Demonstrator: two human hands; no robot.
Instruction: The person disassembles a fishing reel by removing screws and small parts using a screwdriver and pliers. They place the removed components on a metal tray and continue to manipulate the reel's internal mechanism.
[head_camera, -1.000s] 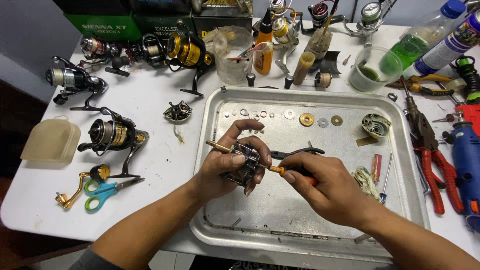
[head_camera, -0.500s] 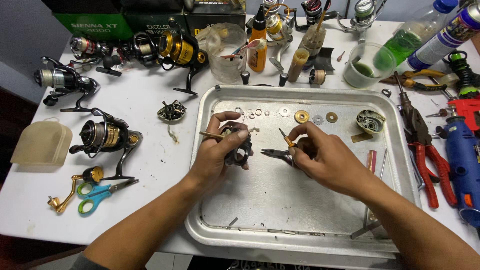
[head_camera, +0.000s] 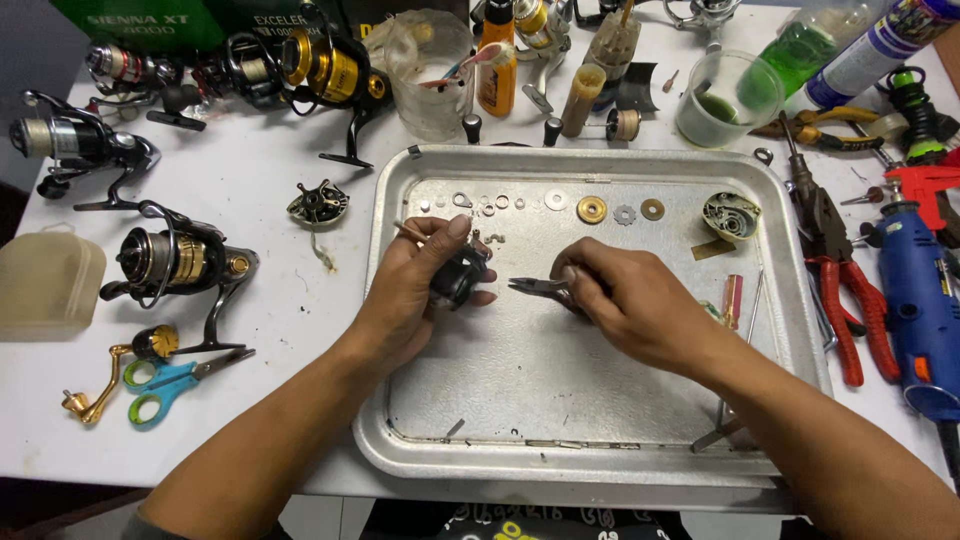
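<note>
Over the dented metal tray (head_camera: 600, 165), the left hand (head_camera: 415, 290) curls shut around a dark, rounded reel body (head_camera: 460, 275), thumb across its top; the right hand (head_camera: 625, 300), at 3 o'clock from it, is closed on slim pointed pliers (head_camera: 535, 287) whose tips aim at the reel body. Half a second ago the hands almost touched; now they sit apart, and small round washers (head_camera: 555, 200) lie at 12 o'clock.

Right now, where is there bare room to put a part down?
The metal tray floor below both hands is bare, as is the table strip between tray and spinning reel. The tray's top row and table's far edge are crowded.
</note>
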